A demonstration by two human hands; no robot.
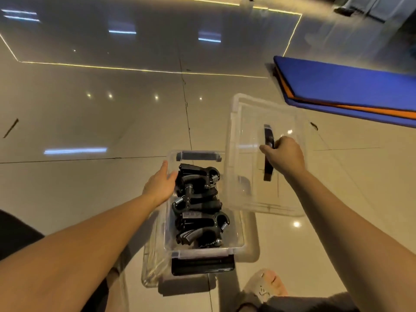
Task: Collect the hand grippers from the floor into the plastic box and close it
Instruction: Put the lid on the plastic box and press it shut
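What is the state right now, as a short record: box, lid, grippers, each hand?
box: plastic box on the floor, open
contents: black hand grippers piled inside
lid: clear lid off the box, held to its right
left hand: open, fingers at the box's left wall
right hand: grips the lid's black handle
floor: no grippers seen on it
nearby: blue and orange mat, far right

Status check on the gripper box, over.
Left hand open against left wall of plastic box. Right hand grips lid by handle, held right of box. Hand grippers inside, box uncovered. Nothing over the opening.
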